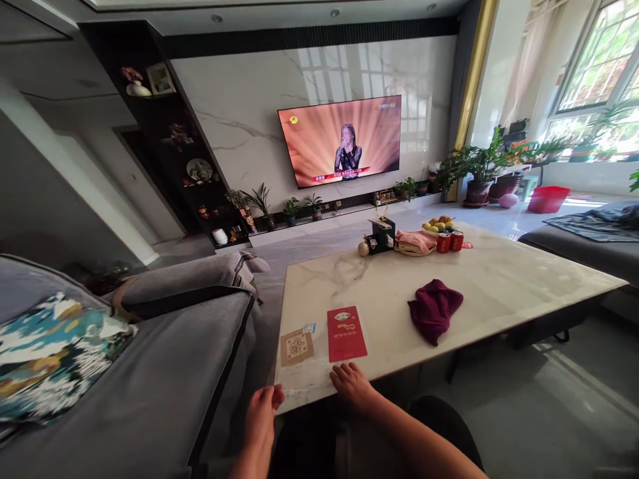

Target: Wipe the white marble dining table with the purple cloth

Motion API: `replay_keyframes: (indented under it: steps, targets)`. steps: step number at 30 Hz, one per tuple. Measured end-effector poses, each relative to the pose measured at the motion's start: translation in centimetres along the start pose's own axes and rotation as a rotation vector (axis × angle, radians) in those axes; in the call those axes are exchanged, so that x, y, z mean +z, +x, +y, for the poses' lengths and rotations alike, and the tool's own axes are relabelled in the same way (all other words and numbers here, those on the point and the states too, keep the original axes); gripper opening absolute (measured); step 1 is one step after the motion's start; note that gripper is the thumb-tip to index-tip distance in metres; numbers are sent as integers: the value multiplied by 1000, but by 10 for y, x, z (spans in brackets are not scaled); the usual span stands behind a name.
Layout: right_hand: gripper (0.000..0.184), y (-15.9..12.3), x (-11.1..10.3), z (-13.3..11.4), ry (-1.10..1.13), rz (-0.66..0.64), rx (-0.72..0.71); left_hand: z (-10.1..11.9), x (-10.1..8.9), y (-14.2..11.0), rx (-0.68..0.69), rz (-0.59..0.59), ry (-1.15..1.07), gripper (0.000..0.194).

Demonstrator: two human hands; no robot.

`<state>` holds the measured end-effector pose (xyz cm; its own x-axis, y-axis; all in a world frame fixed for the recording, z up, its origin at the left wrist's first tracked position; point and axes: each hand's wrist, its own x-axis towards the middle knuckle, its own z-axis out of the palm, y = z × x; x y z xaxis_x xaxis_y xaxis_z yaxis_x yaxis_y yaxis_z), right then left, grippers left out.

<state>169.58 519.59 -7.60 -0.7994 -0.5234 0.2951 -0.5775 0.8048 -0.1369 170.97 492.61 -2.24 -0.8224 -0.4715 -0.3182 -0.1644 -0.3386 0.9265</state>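
Note:
At the table's near left corner, my left hand has its fingers curled and pressed together. Whatever may be between them cannot be made out. My right hand rests at the near edge with fingers stretched out, just below a red booklet with gold print. Left of the booklet lies a brown scalloped-edge square with a flower pattern, a small blue-and-white label at its corner. A faint clear, shiny patch shows on the tabletop between my hands; its nature is unclear.
A crumpled maroon cloth lies on the marble table. Farther back are a dark green box, a folded pink towel, red cans and a fruit bowl. A grey sofa stands left.

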Motion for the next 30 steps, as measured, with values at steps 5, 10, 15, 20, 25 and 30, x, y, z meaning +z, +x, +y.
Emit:
replay_keyframes:
  steps: [5, 10, 15, 20, 25, 30]
  targets:
    - [19, 11, -17, 12, 78, -22, 208, 33, 33, 3, 43, -73, -97, 12]
    - [33, 27, -38, 45, 164, 25, 350, 51, 70, 2, 95, -214, -163, 26]
    - [40, 45, -63, 75, 263, 92, 451, 22, 104, -8, -48, -258, -109, 37]
    - [38, 46, -74, 87, 361, 129, 460, -21, 133, -14, -229, -220, 28, 12]
    - [34, 44, -77, 91, 411, 148, 446, -32, 167, -4, -333, -183, 143, 8]
    - [35, 43, -79, 93, 429, 171, 444, -28, 191, 10, -389, -113, 244, 8]
